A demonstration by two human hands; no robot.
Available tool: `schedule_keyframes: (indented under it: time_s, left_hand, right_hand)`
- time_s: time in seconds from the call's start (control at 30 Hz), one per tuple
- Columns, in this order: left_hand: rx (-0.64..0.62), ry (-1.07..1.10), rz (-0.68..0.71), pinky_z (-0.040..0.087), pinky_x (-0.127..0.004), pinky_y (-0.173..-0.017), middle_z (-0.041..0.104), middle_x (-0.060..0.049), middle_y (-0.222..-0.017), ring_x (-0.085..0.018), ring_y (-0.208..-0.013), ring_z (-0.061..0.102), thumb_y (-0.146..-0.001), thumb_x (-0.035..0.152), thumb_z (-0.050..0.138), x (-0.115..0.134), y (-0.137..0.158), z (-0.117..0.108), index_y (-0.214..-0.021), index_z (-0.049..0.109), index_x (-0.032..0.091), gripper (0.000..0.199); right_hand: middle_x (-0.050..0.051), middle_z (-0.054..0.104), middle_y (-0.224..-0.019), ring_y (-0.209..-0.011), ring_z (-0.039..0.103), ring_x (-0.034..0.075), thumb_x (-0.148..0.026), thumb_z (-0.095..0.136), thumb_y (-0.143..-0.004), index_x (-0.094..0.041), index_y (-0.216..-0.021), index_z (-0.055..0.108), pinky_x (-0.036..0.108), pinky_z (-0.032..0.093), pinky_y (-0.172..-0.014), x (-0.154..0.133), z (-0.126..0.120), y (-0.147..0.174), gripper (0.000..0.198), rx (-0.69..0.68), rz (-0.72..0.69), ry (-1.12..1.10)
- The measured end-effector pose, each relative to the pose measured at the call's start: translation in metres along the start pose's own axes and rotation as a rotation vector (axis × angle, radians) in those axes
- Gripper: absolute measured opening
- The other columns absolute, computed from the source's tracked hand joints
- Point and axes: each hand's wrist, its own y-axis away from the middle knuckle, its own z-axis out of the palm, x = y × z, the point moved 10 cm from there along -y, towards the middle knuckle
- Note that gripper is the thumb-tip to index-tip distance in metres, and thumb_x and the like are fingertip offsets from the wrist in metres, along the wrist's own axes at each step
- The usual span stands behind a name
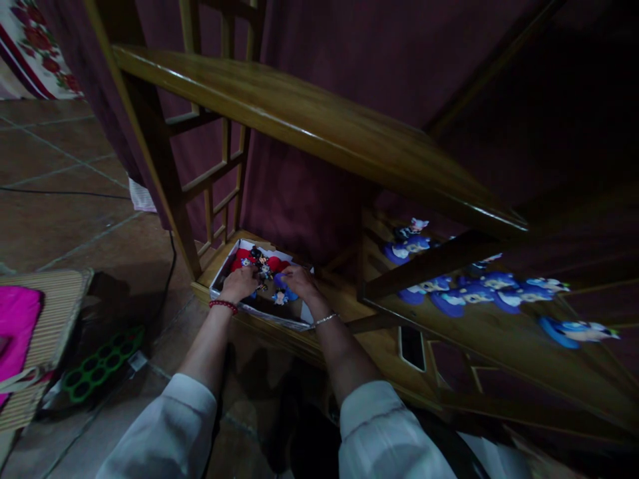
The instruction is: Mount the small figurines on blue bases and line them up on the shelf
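A shallow white box (217,285) sits on the low wooden shelf, with red pieces and several small figurines (263,267) inside. My left hand (240,284) reaches in over its left side; the fingers are curled down and pressed together beside the figurines, hiding whatever is under the tips. From the right, my right hand (299,283) pinches a small purple-blue piece (281,279), which looks like a figurine's round base. Just below that piece, a figurine with a white face and blue parts (280,297) lies in the box.
Several figurines on purple-blue bases (464,296) lie on the higher shelf at right. A phone (412,348) rests on the low shelf. A thick wooden board (309,120) spans above my hands. A green tray with round holes (102,364) and a pink cloth (18,326) are at left.
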Motion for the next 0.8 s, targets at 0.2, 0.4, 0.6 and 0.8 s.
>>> schedule_keyframes:
  time_s: [0.2,0.4,0.6,0.8]
  left_hand:
    - [0.031,0.077,0.042,0.044,-0.029,-0.077,0.064,-0.012,-0.1,-0.023,-0.095,0.059,-0.077,0.024,0.043,0.003,-0.005,0.001,-0.118,0.049,0.018,0.041]
    - [0.182,0.09,-0.087,0.044,-0.028,-0.075,0.066,-0.014,-0.09,-0.023,-0.088,0.061,-0.077,0.019,0.042,-0.015,-0.001,-0.022,-0.099,0.062,0.014,0.029]
    - [0.258,0.097,-0.15,0.044,-0.029,-0.073,0.065,-0.017,-0.092,-0.026,-0.091,0.06,-0.075,0.011,0.043,-0.026,0.005,-0.04,-0.106,0.057,0.013,0.034]
    - [0.2,0.132,-0.183,0.044,-0.028,-0.074,0.064,-0.016,-0.096,-0.025,-0.094,0.059,-0.074,0.009,0.044,-0.032,0.002,-0.032,-0.11,0.055,0.014,0.038]
  right_hand:
    - [-0.001,0.063,-0.068,-0.058,0.058,0.01,-0.019,0.055,-0.074,-0.015,-0.086,0.066,0.019,0.046,-0.055,-0.037,0.052,-0.004,0.017,-0.234,-0.098,-0.403]
    - [0.0,0.065,-0.078,-0.066,0.061,0.011,-0.017,0.046,-0.079,-0.017,-0.091,0.063,0.018,0.046,-0.058,-0.04,0.055,-0.013,0.021,-0.117,-0.045,-0.299]
    - [0.006,0.065,-0.095,-0.091,0.058,0.017,-0.019,0.05,-0.076,-0.018,-0.09,0.062,0.025,0.043,-0.078,-0.03,0.041,-0.012,0.019,0.019,0.018,-0.047]
    - [0.012,0.063,-0.097,-0.09,0.058,0.02,-0.029,0.054,-0.076,-0.016,-0.099,0.057,0.026,0.043,-0.072,-0.039,0.041,-0.009,0.027,0.0,0.083,0.189]
